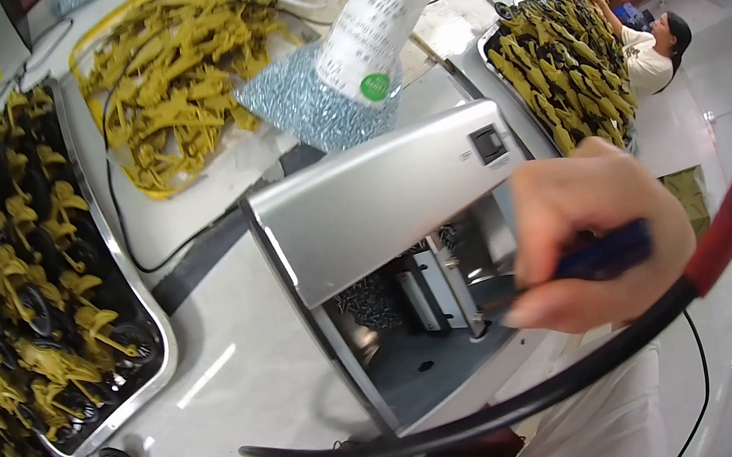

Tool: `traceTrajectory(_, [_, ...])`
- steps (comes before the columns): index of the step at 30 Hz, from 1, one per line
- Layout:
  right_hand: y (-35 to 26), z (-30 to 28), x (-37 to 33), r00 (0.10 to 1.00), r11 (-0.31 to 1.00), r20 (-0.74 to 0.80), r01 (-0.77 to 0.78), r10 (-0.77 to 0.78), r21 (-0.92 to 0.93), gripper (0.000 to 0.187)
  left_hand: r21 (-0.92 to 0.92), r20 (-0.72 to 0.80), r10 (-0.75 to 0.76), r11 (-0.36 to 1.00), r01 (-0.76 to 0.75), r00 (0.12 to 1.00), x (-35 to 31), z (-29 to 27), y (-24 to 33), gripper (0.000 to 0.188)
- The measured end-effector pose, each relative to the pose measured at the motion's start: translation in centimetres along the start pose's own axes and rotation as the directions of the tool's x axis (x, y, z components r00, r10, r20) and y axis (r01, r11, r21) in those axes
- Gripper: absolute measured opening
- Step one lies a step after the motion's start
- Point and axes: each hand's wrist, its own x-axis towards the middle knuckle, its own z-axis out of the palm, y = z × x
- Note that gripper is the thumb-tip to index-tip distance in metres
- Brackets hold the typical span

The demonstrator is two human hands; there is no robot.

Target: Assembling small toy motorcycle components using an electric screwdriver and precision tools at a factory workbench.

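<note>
My right hand (604, 232) comes in from the right, fingers closed round a dark blue handle (608, 254) that looks like a screwdriver's. Motion blurs the hand, and its fingers cover part of the tool. The thin tip points left, at the front of a silver screw feeder (381, 202); whether it touches there I cannot tell. Inside the feeder's open front, a pale upright rail (434, 290) stands beside a heap of small dark screws (369, 303). A black curved cable (549, 396) with a red sleeve (728, 221) crosses before the feeder. My left hand is out of view.
To the left, a metal tray (162, 340) holds olive-yellow plastic parts with black wheels. Behind are a yellow-rimmed tray (162, 193) of similar parts and a clear bag of small screws (317, 106). Another full tray (490, 43) stands back right. A person (656, 54) works beyond it.
</note>
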Motion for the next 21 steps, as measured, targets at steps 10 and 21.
traceTrajectory(10, [2.1, 1.8, -0.2, 0.912, 0.93, -0.201, 0.33, -0.359, -0.163, 0.027, -0.023, -0.033, 0.024, 0.999, -0.024, 0.999, 0.2, 1.0, 0.1, 0.042])
traceTrajectory(21, [4.1, 0.9, 0.8, 0.872, 0.86, -0.11, 0.437, -0.477, -0.264, 0.028, 0.047, -0.177, 0.006, 0.999, 0.002, 0.984, 0.1, 2.3, 0.9, 0.046])
